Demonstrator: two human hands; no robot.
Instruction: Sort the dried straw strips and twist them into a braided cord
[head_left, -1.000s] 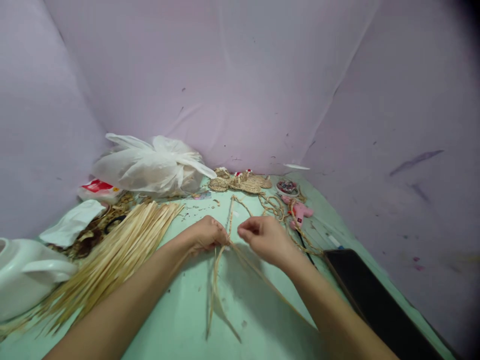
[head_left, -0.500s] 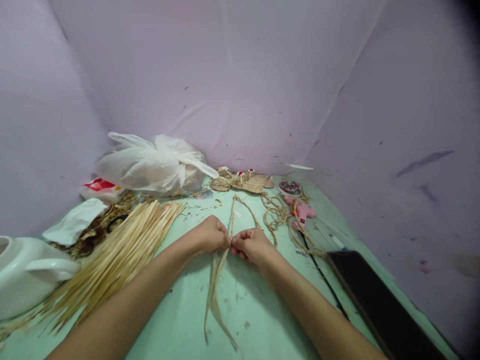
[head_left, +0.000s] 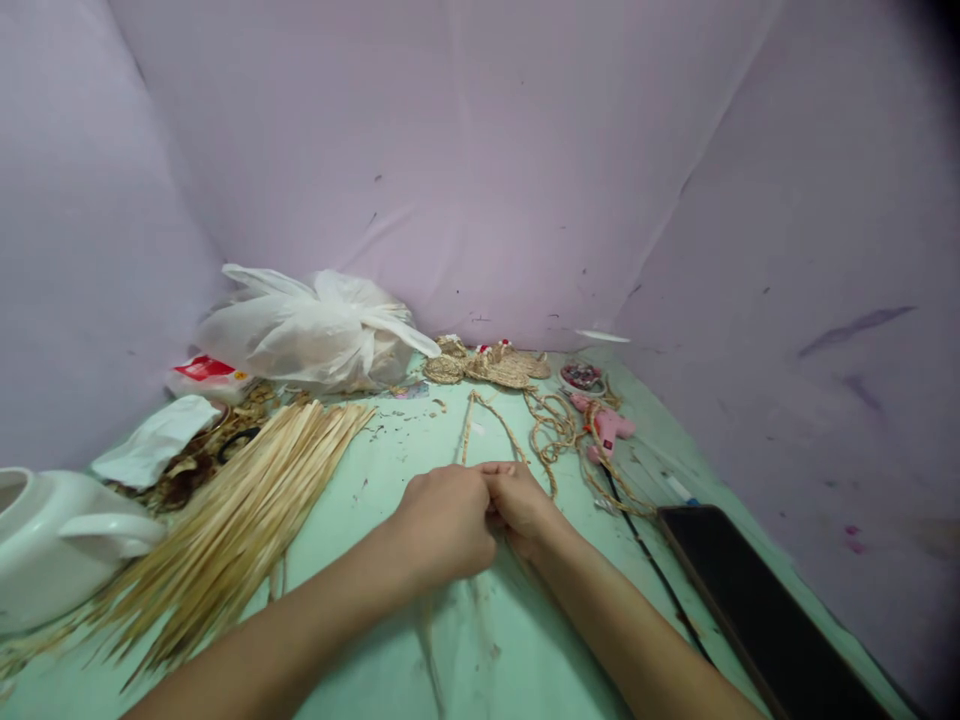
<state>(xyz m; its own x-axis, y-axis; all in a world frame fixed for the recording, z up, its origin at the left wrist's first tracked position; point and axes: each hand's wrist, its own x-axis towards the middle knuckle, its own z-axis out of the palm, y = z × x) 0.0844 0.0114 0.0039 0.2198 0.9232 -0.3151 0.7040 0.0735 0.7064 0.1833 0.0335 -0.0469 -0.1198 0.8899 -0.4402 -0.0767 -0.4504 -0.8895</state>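
Observation:
My left hand (head_left: 448, 515) and my right hand (head_left: 521, 500) meet over the middle of the green table, the left overlapping the right. Both have fingers closed at the near end of a thin straw braid (head_left: 466, 428), which runs away from me, bends sharply and comes back down on the right. My fingertips and the exact grip are hidden behind the left hand. Below the hands hang loose straw strands (head_left: 429, 640), blurred by motion. More braided cord (head_left: 553, 425) lies coiled beyond my right hand.
Left are a bundle of dry straw (head_left: 247, 520), a white pitcher (head_left: 60, 550) and a white plastic bag (head_left: 315, 330). Woven straw pieces (head_left: 499, 367) lie at the back. To the right are a pink glue gun (head_left: 611, 425), a bowl of small items (head_left: 582, 378) and a black phone-like slab (head_left: 757, 600).
My left hand has moved right and nearer to me, turning over to overlap the right hand. The loose strands have swung and blurred. The view has shifted slightly.

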